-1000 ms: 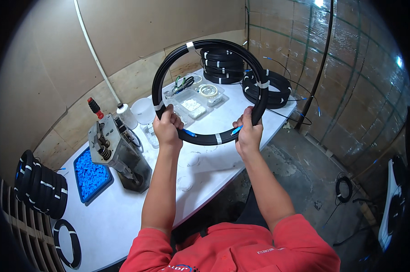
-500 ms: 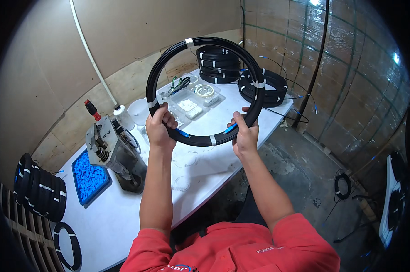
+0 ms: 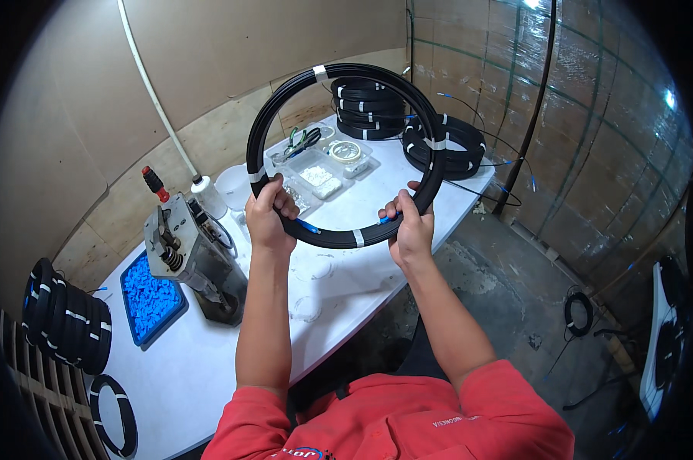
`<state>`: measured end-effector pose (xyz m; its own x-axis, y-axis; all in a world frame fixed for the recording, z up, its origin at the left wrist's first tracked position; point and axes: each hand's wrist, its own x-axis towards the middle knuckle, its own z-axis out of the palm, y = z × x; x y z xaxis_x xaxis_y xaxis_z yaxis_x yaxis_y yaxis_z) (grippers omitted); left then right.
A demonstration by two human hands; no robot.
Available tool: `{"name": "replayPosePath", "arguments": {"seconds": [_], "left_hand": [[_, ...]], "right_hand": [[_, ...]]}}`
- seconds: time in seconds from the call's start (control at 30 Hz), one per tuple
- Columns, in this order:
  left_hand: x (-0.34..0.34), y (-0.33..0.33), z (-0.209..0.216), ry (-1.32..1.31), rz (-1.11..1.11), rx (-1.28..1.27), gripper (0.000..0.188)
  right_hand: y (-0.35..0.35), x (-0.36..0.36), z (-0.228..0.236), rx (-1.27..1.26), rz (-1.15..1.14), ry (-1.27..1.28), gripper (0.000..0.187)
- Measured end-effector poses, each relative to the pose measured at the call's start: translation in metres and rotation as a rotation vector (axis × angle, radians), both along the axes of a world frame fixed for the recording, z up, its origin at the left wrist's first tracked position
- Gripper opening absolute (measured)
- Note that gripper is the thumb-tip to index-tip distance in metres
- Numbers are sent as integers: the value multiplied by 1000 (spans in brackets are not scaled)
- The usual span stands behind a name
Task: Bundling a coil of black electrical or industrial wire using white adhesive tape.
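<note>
Between my hands a large coil of black cable (image 3: 259, 138) is held up over the table, bound with white tape at several places. My left hand (image 3: 269, 218) wraps round its lower left part, thumb on top. My right hand (image 3: 411, 230) grips the lower right part in the same way. A blue connector (image 3: 309, 227) lies along the coil beside my left fingers. Another blue connector (image 3: 385, 220) sticks out by my right fingertips, partly covered by them.
On the white table (image 3: 339, 307) stand a metal hand press (image 3: 200, 253), a blue tray (image 3: 179, 310) of small blue parts, a white bottle (image 3: 208, 198), clear boxes (image 3: 316, 172) of white pieces, and pliers (image 3: 304, 142). Black coils are stacked at the back (image 3: 369, 111), right (image 3: 446, 165) and left (image 3: 70, 326).
My right hand has shifted slightly left along the coil, and its fingers now cover more of the right blue connector. The coil and my left hand have barely moved.
</note>
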<state>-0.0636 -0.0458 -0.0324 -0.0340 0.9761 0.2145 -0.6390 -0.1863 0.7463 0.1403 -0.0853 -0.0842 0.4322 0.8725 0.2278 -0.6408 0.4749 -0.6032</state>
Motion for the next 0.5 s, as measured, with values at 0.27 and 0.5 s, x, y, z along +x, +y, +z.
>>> {"name": "replayPosePath", "arguments": {"seconds": [0.27,0.5], "left_hand": [[2,-4,6,15,0,-7,12],[-4,-2,1,-32,-30,45,13]], "right_hand": [[0,3,2,9,2,-86,27],[-4,6,-3,14,49,-98,31]]}}
